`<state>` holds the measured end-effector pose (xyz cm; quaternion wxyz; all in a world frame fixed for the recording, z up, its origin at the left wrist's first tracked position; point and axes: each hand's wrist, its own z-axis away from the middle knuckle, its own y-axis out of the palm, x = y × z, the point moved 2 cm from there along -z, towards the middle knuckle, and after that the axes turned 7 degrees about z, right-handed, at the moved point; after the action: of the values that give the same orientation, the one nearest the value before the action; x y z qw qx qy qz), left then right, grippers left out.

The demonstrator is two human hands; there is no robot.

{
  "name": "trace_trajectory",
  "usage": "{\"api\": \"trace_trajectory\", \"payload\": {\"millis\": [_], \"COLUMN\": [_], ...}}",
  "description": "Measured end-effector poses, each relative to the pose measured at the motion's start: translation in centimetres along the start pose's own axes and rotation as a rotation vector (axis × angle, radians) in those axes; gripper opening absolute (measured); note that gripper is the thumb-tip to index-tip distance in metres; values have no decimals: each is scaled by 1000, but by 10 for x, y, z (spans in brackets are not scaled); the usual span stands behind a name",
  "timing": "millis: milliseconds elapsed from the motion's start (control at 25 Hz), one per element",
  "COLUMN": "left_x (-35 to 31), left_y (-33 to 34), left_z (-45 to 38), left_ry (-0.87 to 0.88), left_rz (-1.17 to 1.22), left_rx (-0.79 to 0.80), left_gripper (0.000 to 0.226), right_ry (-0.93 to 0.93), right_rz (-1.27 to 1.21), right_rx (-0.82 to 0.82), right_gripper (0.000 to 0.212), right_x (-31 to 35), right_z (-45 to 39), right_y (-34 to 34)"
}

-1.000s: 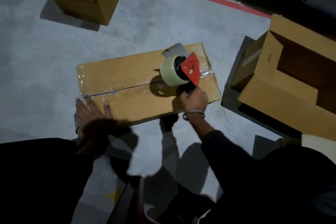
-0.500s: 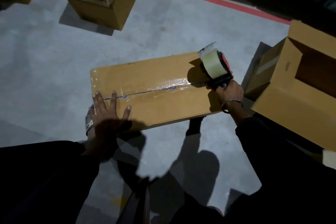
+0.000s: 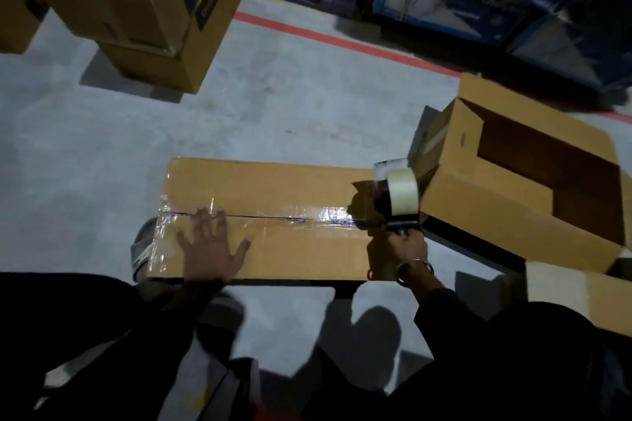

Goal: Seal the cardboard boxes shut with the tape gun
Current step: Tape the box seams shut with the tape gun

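My right hand (image 3: pixel 398 253) grips the handle of the black tape gun with its clear tape roll (image 3: pixel 396 196), which has now reached the right end of the flat brown cardboard box (image 3: pixel 273 188) on the grey concrete floor (image 3: pixel 136 133), past where it stood half a second ago. Clear tape (image 3: pixel 307 214) covers the centre seam. My left hand (image 3: pixel 210 249) presses flat, fingers spread, further onto the lid than before. An open brown cardboard box (image 3: pixel 496 212) sits just right.

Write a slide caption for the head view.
Left hand steadies box; right hand runs tape gun to seam's end.
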<state>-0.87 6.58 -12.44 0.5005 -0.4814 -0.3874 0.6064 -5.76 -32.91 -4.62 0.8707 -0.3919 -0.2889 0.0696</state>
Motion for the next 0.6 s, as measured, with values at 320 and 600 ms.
{"api": "trace_trajectory", "payload": {"millis": [320, 600], "left_x": [-183, -285], "left_y": [-20, -91], "left_z": [36, 27], "left_ry": [265, -464], "left_rz": [458, 1423], "left_rx": [273, 1061], "left_gripper": [47, 69], "right_ry": [200, 186], "right_rz": [-660, -777], "right_rx": [531, 751], "right_gripper": [23, 40], "right_x": [20, 33], "right_z": [65, 78], "right_y": [-70, -89]}}
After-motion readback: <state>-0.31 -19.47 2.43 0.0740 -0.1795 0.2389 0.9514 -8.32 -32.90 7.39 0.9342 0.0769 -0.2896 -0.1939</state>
